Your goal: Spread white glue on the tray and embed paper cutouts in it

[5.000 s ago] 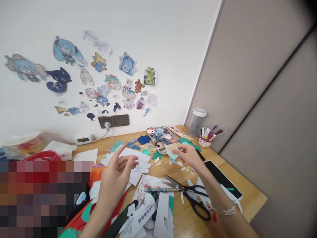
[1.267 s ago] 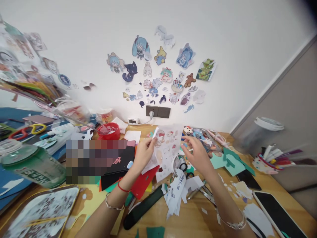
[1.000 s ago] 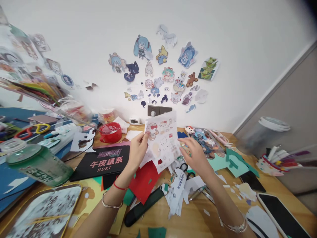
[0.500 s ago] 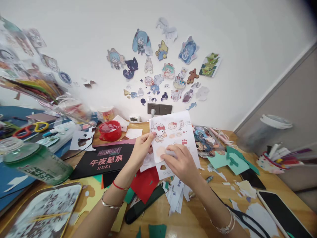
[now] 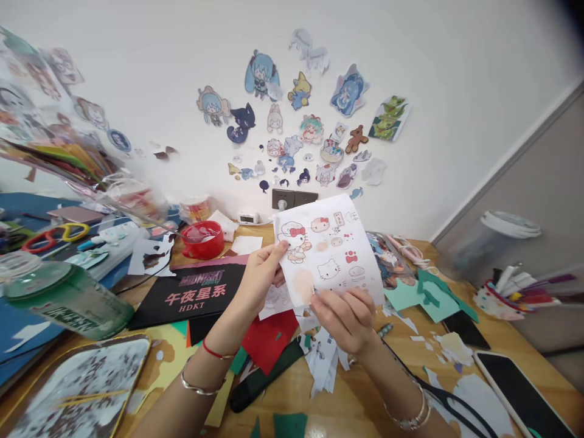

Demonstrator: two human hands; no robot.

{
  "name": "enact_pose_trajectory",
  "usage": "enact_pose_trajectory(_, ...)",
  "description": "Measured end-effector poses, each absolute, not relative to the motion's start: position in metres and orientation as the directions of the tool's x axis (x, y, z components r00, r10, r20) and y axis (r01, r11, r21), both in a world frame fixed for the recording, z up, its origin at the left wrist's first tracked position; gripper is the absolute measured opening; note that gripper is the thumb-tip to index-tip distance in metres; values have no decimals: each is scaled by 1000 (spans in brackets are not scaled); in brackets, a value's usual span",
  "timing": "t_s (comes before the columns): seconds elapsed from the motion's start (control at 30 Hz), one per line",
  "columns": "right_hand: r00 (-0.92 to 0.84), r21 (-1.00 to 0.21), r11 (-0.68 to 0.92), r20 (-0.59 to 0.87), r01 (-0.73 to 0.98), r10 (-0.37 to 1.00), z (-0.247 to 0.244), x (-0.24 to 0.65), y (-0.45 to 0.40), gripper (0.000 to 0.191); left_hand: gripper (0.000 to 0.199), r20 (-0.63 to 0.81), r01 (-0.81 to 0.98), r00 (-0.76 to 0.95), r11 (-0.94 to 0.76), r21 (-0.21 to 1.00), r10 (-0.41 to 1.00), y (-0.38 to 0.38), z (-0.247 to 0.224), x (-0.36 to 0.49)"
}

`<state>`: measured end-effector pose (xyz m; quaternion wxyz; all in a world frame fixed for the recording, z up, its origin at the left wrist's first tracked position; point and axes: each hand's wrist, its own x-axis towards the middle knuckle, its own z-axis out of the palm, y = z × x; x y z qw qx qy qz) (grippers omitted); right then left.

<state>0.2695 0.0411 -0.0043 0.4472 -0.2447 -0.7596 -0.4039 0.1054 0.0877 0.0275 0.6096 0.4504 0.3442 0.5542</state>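
A white sheet of paper [image 5: 335, 255] printed with cartoon cat drawings, small bows and a beige patch is held up above the table. My left hand [image 5: 267, 267] pinches its left edge, thumb on the printed face beside the apron-wearing cat figure. At the lower edge, my right hand [image 5: 344, 313] grips the sheet with thumb and curled fingers. Below the sheet lie a red paper piece [image 5: 269, 340], paper scraps [image 5: 323, 365] and a dark green long object [image 5: 264, 374]. Black-handled scissors [image 5: 449, 398] lie partly under my right forearm.
To the left are a black folder [image 5: 191, 292], a red cup [image 5: 203, 240], a green-labelled bottle [image 5: 68, 298] and a tray [image 5: 86, 389]. On the right sit a phone [image 5: 524, 395], green paper [image 5: 433, 298] and a pen holder [image 5: 499, 301]. Cut-outs [image 5: 310, 131] cover the wall behind.
My right hand has moved from the front of the sheet to its lower edge and now grips it. The sheet has tilted and shifted right, uncovering more drawings.
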Motion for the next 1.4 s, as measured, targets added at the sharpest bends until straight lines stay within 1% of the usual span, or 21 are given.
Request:
enact_pose_trajectory(0.17,-539,454,537,842,710,0,2,268,37,20,38,82,-372,157,-18,928,984,85,30,106)
enact_pose_trajectory(0.3,-535,455,524,845,720,2,2,269,37,14,40,90,-380,142,-30,924,986,85,30,105)
enact_pose_trajectory(0.57,-530,458,510,848,728,-5,2,270,36,11,36,112,-418,122,-52,907,986,80,35,104)
enact_pose_trajectory(0.73,-505,433,532,863,728,-12,0,272,45,7,37,137,-400,97,-88,912,986,80,35,104)
enact_pose_trajectory(0.8,-479,398,567,878,722,-6,4,275,47,4,37,143,-391,70,-105,914,987,81,35,103)
enact_pose_trajectory(0.87,-408,318,591,913,742,22,12,278,45,5,36,142,-376,49,-114,920,989,83,36,100)
enact_pose_trajectory(0.9,-338,244,586,940,773,53,18,280,42,8,36,139,-365,43,-114,924,989,83,36,99)
enact_pose_trajectory(0.97,-139,29,537,976,843,166,32,285,37,12,36,127,-342,40,-106,934,991,84,37,97)
enact_pose_trajectory(1.03,82,-228,452,944,863,320,44,291,33,13,36,116,-324,47,-95,941,992,84,38,96)
enact_pose_trajectory(1.1,249,-462,380,835,801,491,51,301,34,16,36,108,-310,53,-87,947,993,84,37,95)
enact_pose_trajectory(1.13,298,-571,354,751,740,589,53,307,35,19,36,106,-303,57,-84,949,993,85,37,95)
enact_pose_trajectory(1.2,303,-757,289,535,586,789,55,320,40,28,37,104,-289,69,-79,954,992,85,36,96)
enact_pose_trajectory(1.23,266,-820,242,424,519,866,55,325,42,31,38,100,-284,79,-74,956,992,85,35,96)
enact_pose_trajectory(1.27,225,-855,195,335,480,915,54,329,43,34,38,94,-279,89,-66,958,992,85,35,97)
enact_pose_trajectory(1.3,197,-870,161,280,466,940,54,331,44,35,38,86,-275,96,-57,960,992,85,34,97)
enact_pose_trajectory(1.33,181,-870,140,251,473,951,55,333,44,35,38,78,-272,100,-48,961,992,85,34,97)
enact_pose_trajectory(1.4,154,-854,142,249,500,956,55,332,43,29,39,65,-268,101,-36,963,993,86,33,97)
